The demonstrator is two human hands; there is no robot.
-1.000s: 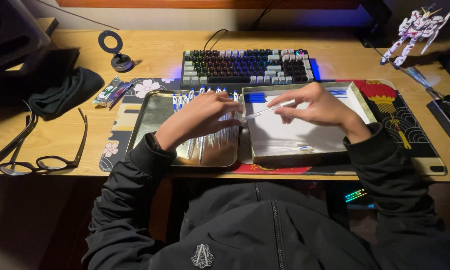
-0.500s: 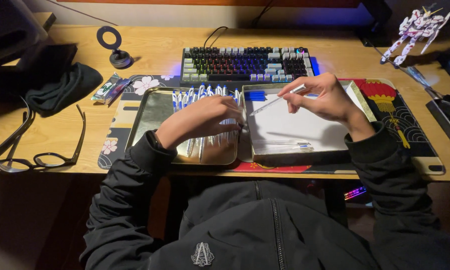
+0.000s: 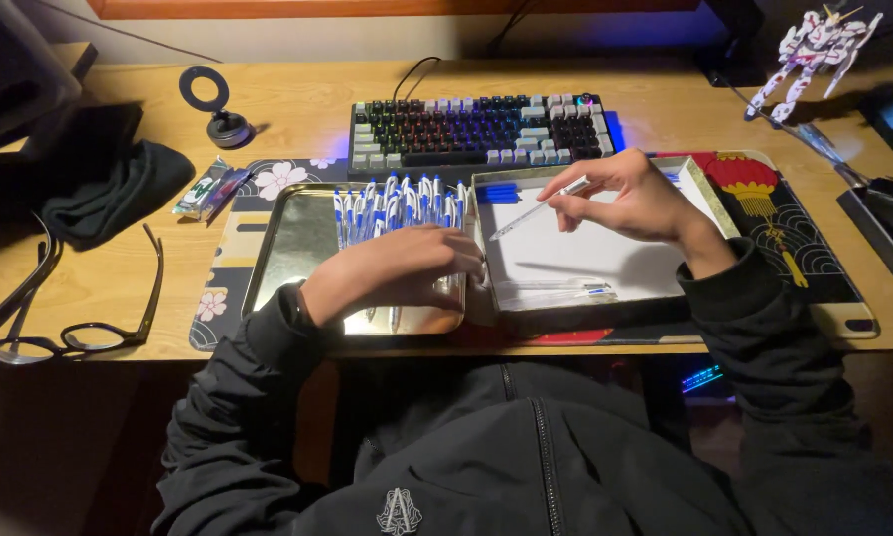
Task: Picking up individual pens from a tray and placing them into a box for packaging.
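Note:
My right hand [image 3: 630, 199] holds a thin clear pen barrel [image 3: 538, 208] by its upper end, slanted over the white-lined tray [image 3: 605, 303]. Blue pen caps [image 3: 501, 192] lie in that tray's far left corner, and a few clear pen parts [image 3: 565, 293] lie near its front edge. My left hand [image 3: 402, 270] rests palm down on the shiny metal tray [image 3: 287, 248], fingers curled at its right side. A row of several blue-and-white pens [image 3: 397, 208] lies across the far part of the metal tray, just beyond my left hand.
Both trays sit on a patterned desk mat [image 3: 764, 218] on a wooden desk. A backlit keyboard [image 3: 481, 129] lies behind them. Glasses [image 3: 79, 333], a dark cloth [image 3: 109, 194] and a small packet [image 3: 208, 189] are at the left; a white robot figure [image 3: 814, 50] and a mouse [image 3: 888, 194] at the right.
My right hand has lifted and moved toward the far side of the white tray with the pen barrel. My left hand has stayed on the metal tray.

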